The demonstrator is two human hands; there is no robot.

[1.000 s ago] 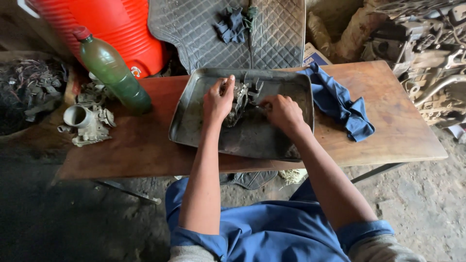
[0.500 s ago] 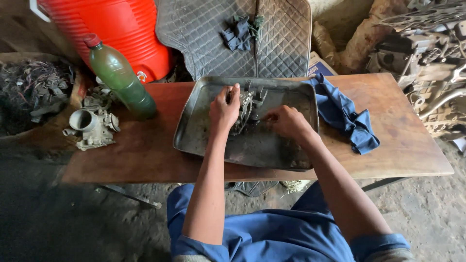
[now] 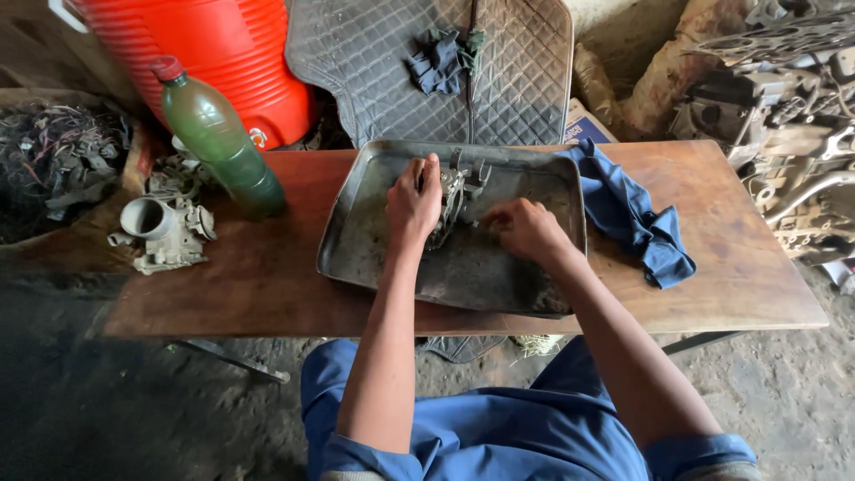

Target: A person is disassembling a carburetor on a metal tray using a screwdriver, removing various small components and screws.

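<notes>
A grimy metal tray (image 3: 374, 240) lies on a wooden table (image 3: 267, 276). In the tray's far middle stands a small greasy metal engine part (image 3: 459, 191). My left hand (image 3: 411, 203) grips that part from its left side. From the right, my right hand (image 3: 525, 229) has its fingers pinched against the part's lower side; whether it holds a small tool is hidden.
A green plastic bottle (image 3: 218, 134) with a red cap stands at the table's left, beside a grey carburettor body (image 3: 160, 227). A blue rag (image 3: 637, 214) lies right of the tray. Behind are a red cooler (image 3: 214, 53), a quilted mat (image 3: 383, 62) and scrap engine parts (image 3: 793, 107).
Both hands stay on the metal part in the tray with only slight finger shifts. The view has drifted a little, so the table sits lower and more centred.
</notes>
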